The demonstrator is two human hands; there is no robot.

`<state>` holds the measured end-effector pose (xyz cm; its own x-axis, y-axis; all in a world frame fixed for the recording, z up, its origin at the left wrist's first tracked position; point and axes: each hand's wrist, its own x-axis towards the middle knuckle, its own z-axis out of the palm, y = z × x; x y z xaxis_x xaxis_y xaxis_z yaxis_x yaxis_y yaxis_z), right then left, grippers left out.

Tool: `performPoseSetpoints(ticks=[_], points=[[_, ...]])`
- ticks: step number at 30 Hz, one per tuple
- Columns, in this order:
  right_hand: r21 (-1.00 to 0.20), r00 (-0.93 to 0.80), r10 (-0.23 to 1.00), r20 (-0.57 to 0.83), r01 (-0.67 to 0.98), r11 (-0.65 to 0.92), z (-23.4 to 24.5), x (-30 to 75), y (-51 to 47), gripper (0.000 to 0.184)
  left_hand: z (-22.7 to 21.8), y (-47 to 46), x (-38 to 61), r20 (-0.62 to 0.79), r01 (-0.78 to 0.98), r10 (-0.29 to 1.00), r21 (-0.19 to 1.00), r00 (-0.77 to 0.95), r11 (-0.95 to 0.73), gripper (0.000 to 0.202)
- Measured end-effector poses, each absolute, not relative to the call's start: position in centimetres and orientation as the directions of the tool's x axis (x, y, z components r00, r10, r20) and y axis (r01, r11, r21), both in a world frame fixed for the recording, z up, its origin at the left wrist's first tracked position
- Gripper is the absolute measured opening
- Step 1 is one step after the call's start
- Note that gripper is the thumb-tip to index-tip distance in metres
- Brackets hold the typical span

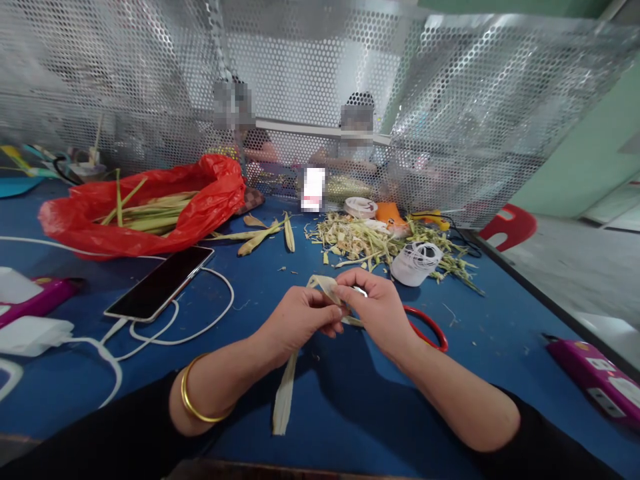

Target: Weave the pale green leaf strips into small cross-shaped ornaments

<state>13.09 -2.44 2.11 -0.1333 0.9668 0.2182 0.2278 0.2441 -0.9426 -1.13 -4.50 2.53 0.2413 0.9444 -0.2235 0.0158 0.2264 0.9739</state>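
Hands, near centre: two, left hand [300,319] and right hand [380,310]. Leaf strip [285,393] between them: one. Gold bangle [193,400]: one. Red plastic bag [210,200], far left: one. Smartphone [160,283]: one. Magenta power strips [595,373]: two, near left and near right. White thread spool [416,262]: one. Tape roll [361,207]: one. Trimmings heap [360,240]: one. Red chair [507,225], far right: one. People [253,143] behind mesh: two.

table [350,393] blue; bag [210,200] red; leaf strip [285,393] pale tan; bangle [187,399] gold

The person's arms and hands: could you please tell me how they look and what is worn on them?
The left hand and right hand are bare, without gloves. Black sleeves, the left sleeve and right sleeve, end at mid-forearm. A plain gold bangle circles the left wrist.
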Motion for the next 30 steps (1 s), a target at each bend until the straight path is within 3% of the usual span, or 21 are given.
performPoseSetpoints(ticks=[3,10,14,19,25,30], points=[[-0.920,-0.185,0.951,0.246,0.266,0.289,2.1,13.5,-1.9,0.013,2.7,-4.4,-1.3,-0.258,-0.021,0.931,0.962,0.259,0.272,0.019],[-0.825,-0.416,0.867,0.275,0.360,0.435,4.0,15.2,-0.6,0.019,3.2,-3.6,-2.3,-0.323,-0.301,0.913,0.870,0.250,0.391,0.030],[-0.676,-0.473,0.788,0.394,0.433,0.597,4.4,15.6,-0.4,0.013,3.2,-3.6,-2.4,-0.303,-0.264,0.930,0.898,0.208,0.351,0.024],[-0.538,-0.408,0.752,0.518,0.528,0.657,4.1,15.5,-0.5,0.019,3.2,-3.8,-2.3,-0.222,-0.195,0.967,0.950,0.122,0.242,0.023],[-0.609,-0.318,0.840,0.440,0.582,0.539,4.1,16.2,0.1,0.022,3.6,-3.4,-2.8,-0.264,-0.306,0.956,0.906,0.126,0.291,0.028],[-0.608,-0.222,0.827,0.516,0.586,0.536,3.9,16.4,0.6,0.024,3.3,-3.6,-2.7,-0.238,-0.212,0.962,0.941,0.136,0.263,0.027]])
